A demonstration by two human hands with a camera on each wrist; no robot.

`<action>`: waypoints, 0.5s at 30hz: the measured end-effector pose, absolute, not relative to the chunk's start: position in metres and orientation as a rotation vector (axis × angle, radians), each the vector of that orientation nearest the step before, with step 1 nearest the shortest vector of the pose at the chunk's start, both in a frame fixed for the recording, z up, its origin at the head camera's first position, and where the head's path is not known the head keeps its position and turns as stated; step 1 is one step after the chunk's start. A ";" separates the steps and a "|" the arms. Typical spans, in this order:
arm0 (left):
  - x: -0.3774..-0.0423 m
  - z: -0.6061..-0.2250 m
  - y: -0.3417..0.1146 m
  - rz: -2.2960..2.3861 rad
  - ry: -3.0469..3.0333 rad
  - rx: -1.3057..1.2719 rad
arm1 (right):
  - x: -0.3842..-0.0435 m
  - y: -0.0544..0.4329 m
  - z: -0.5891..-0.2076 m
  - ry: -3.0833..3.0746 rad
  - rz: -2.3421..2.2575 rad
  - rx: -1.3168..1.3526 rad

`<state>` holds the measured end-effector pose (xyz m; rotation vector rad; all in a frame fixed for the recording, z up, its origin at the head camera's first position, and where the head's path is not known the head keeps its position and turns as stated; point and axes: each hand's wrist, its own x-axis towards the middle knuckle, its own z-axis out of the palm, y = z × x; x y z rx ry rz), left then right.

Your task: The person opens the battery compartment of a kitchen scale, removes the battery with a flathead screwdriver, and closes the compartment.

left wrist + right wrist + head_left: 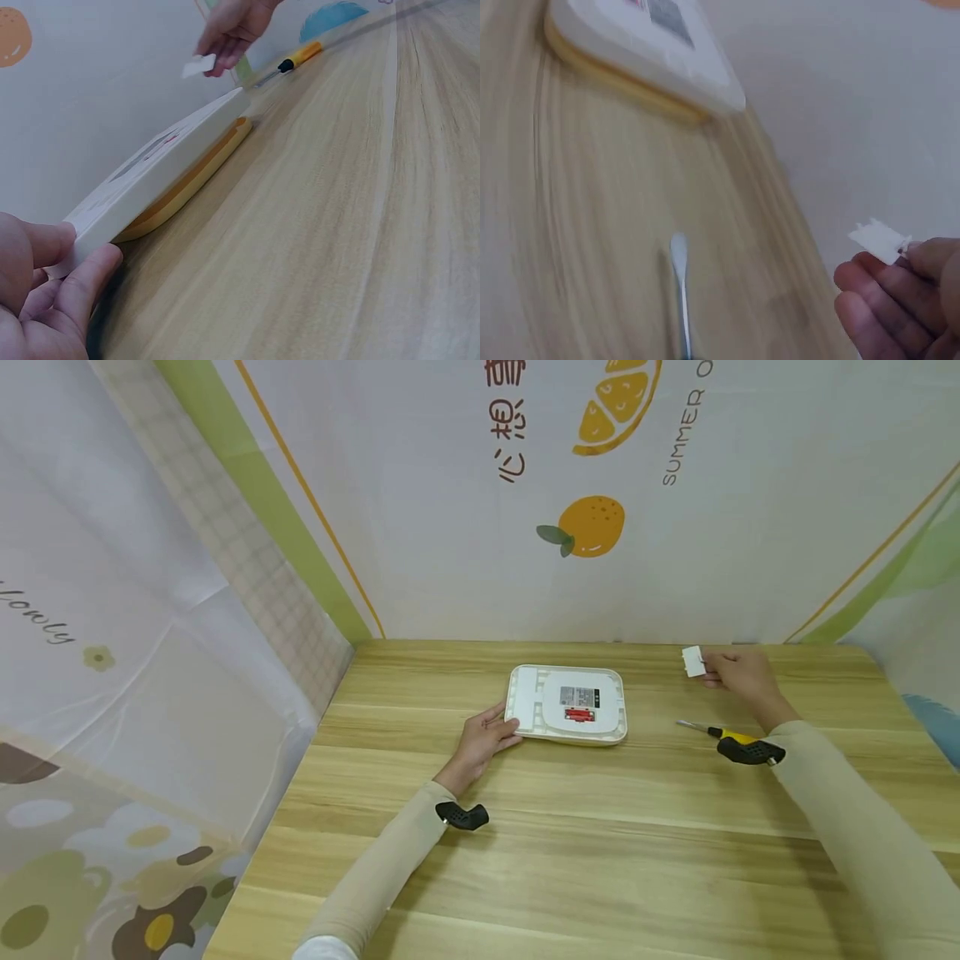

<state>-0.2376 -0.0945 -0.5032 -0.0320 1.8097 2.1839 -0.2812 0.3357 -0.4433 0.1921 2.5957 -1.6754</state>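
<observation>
My left hand (pixel 480 743) grips the left edge of a flat white device (pixel 531 697), thumb on top and fingers below. The device lies back side up, with a printed label and a small uncovered compartment (pixel 580 715) holding something red. In the left wrist view, its yellow underside (pixel 187 187) shows beneath the white shell. To its right, my right hand (pixel 742 677) pinches a small white battery cover (pixel 693 662) between thumb and fingers, raised above the table. Small tabs (pixel 870 223) stick out along one edge of the cover.
A screwdriver (pixel 735 737) with a yellow and black handle lies on the wooden table (pixel 570 827), partly behind the right wrist's black camera mount (pixel 750 751). Printed cloth (pixel 465 568) hangs along the table's back edge, and more cloth hangs at the left.
</observation>
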 end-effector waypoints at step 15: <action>-0.238 -0.502 -0.094 2.184 1.806 -0.065 | -0.280 0.357 -0.474 2.571 -1.609 0.343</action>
